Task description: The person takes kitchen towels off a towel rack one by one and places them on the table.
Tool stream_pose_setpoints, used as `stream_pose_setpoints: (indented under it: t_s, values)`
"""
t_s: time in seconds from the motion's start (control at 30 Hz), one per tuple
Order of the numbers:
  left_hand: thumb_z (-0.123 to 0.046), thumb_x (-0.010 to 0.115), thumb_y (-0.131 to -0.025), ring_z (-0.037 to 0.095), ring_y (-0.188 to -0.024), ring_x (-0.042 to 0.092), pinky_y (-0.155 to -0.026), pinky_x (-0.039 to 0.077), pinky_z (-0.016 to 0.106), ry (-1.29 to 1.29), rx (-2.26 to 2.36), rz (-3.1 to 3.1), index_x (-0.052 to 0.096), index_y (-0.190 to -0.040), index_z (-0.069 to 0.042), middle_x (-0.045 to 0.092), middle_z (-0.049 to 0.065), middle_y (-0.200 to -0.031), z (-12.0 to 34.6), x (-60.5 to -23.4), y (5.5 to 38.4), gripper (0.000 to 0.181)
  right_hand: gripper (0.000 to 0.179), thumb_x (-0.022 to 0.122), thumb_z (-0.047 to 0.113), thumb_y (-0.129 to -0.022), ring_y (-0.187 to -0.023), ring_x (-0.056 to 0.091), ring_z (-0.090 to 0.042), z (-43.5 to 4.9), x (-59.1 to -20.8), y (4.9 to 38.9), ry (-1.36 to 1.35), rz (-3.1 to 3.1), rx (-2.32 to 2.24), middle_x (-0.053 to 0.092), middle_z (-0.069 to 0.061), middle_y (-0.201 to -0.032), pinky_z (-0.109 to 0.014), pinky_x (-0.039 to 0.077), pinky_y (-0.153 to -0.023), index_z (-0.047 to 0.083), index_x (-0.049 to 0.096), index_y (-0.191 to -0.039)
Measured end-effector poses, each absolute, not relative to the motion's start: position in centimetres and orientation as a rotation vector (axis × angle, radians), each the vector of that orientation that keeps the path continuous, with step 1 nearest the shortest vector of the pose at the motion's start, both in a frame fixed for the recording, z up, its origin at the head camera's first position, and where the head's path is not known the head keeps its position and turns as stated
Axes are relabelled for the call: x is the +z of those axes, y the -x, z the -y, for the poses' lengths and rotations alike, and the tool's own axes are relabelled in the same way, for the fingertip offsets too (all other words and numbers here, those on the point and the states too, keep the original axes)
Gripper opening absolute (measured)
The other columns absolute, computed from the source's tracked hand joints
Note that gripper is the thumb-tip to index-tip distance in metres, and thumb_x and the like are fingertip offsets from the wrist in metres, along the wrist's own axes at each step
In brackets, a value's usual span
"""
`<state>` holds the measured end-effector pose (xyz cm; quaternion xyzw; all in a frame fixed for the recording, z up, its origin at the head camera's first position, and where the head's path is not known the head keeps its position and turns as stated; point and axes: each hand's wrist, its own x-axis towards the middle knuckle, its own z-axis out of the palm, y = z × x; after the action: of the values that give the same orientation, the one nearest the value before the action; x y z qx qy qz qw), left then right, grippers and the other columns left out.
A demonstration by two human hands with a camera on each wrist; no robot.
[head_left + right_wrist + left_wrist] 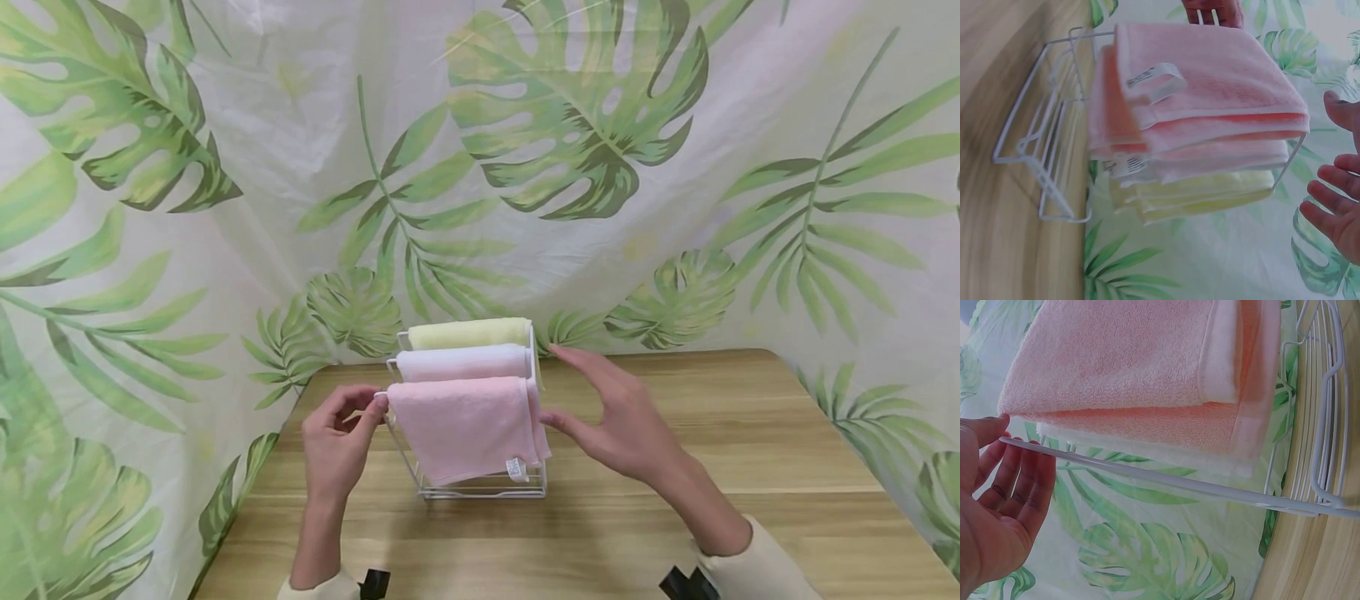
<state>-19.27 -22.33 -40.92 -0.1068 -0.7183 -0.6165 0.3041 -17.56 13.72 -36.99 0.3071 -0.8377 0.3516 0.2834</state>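
A white wire rack [483, 495] stands on the table with folded towels draped over its bars. The front towel [457, 425] is pink with a small white label. Behind it hang a pale pinkish-white towel [465, 362] and a light yellow towel [468, 333]. My left hand [336, 446] pinches the rack's front left upper corner between thumb and fingers; in the left wrist view its thumb [988, 430] meets the wire end beside the pink towel. To the right of the rack, my right hand [630, 421] has thumb and fingers spread, holding nothing, with its fingertips close to the towels' right edges.
The wood-grain table [720, 467] extends on both sides of the rack. A leaf-patterned curtain [300, 150] hangs close behind the table and along its sides. Dark wrist mounts [375, 583] show at both cuffs.
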Motion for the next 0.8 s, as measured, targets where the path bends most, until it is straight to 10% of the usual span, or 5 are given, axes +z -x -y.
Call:
stream_pose_setpoints:
  t_s: [0.8]
  values:
    - [0.012,0.076,-0.092,0.003,-0.075,0.074,-0.065,0.066,0.018,0.266,-1.608,1.882,0.073,-0.1,0.01,0.073,-0.007,-0.084,22.0,-40.9,19.3,0.008,0.059,0.091,0.021,-0.088,-0.124,0.073,-0.025,-7.5,-33.9,20.6,-1.23,2.176,1.039,0.076,-0.012,-0.132,-0.04,0.064,-0.103,0.003,0.068,-0.139]
